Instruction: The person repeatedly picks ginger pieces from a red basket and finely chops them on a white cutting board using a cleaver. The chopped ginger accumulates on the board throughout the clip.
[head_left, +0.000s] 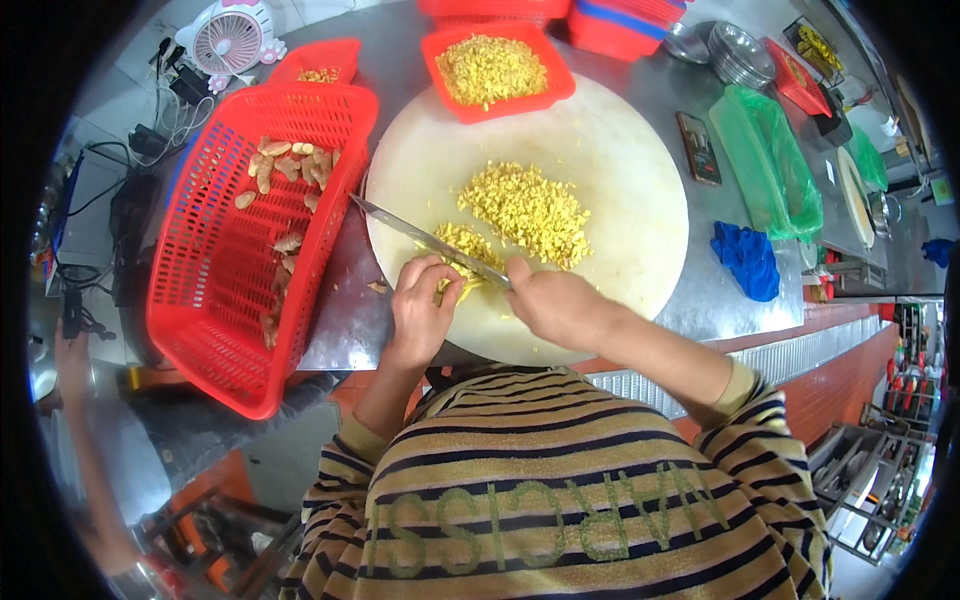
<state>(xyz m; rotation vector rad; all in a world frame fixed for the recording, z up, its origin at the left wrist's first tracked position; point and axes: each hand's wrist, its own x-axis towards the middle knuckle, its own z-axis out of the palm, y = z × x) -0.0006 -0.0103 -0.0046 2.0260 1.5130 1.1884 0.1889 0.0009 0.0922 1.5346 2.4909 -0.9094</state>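
On a round white chopping board (637, 187), my right hand (559, 304) is closed round the handle of a long knife (427, 238), whose blade points up and left. The blade lies over a small pile of chopped ginger (466, 244). My left hand (426, 300) has its fingertips bent together beside the blade, at a few yellow ginger strips (466, 286); whether it grips them is hidden. A larger heap of chopped ginger (529, 214) lies further up the board. At the board's far edge stands a red plastic basket (484, 114) filled with chopped ginger (491, 69).
Left of the board, a big red basket (225, 315) holds whole ginger pieces (289, 166). A phone (698, 148), a blue cloth (745, 259) and a green bag-lined container (769, 165) lie to the right. Another person's arm (86, 450) shows at far left.
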